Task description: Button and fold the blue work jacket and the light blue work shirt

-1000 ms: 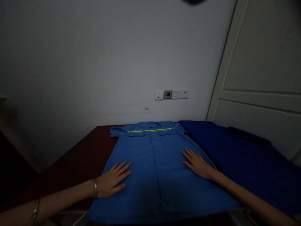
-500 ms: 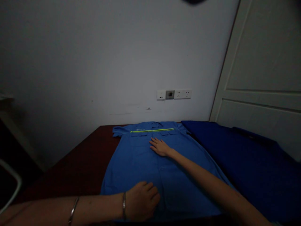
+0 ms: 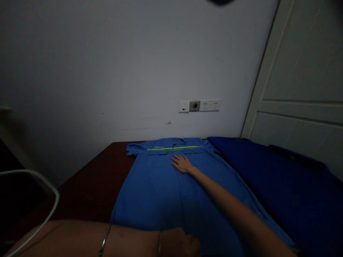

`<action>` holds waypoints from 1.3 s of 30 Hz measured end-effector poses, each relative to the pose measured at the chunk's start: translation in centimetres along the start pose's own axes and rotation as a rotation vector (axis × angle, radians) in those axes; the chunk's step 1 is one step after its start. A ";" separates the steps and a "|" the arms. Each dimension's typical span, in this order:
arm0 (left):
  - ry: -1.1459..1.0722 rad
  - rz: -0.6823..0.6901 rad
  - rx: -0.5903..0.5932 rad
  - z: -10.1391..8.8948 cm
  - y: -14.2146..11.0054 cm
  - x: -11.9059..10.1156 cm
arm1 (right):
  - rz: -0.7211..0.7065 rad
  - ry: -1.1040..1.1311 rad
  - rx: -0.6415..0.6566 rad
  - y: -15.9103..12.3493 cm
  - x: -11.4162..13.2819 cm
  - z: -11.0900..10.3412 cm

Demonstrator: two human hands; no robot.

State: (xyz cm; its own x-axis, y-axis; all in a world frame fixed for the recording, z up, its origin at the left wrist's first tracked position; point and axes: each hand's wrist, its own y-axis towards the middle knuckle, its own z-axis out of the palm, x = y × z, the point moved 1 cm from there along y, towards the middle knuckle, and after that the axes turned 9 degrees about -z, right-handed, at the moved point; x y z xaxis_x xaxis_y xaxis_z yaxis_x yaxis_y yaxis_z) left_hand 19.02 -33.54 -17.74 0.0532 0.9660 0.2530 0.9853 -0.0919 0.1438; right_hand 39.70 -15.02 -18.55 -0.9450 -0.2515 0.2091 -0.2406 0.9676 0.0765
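A blue short-sleeved work shirt (image 3: 150, 185) lies spread front up, its collar toward the wall. It carries a yellow-green stripe and white lettering across the chest, with two flapped pockets below. My right hand (image 3: 182, 164) rests flat on the button placket just under the pockets, fingers spread. Low in the view, my left hand (image 3: 180, 242) is curled closed over the shirt's lower front. Its fingertips are hidden, so whatever they hold does not show. Two thin metal bands circle my left wrist and forearm.
The shirt lies on a dark red tabletop (image 3: 93, 178). To the right is a dark blue cloth (image 3: 268, 178), beside a pale panelled door (image 3: 300, 82). Wall sockets (image 3: 210, 105) sit above the table. A white cable (image 3: 55, 192) loops at the left.
My left hand has moved down and to the right, toward the lower edge of the view, still closed. My right hand stays flat on the shirt. More of the white cable shows.
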 end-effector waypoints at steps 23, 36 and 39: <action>-0.172 -0.132 0.333 -6.2 -14.0 7.7 | -0.147 -0.031 -0.067 -1.2 3.6 -1.3; -0.148 -0.300 0.547 -7.7 -15.6 5.8 | -0.055 -0.008 -0.030 2.2 3.3 1.1; -0.162 -0.326 0.569 -7.4 -15.7 5.6 | -0.049 -0.004 -0.019 2.3 3.4 1.2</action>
State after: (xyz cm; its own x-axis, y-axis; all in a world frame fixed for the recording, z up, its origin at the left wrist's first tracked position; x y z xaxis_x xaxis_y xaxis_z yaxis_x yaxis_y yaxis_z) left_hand 2.67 -28.43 -11.51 -0.2817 0.9508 0.1292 0.8845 0.3095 -0.3491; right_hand 35.73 -13.61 -18.80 -0.9329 -0.2989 0.2011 -0.2827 0.9534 0.1056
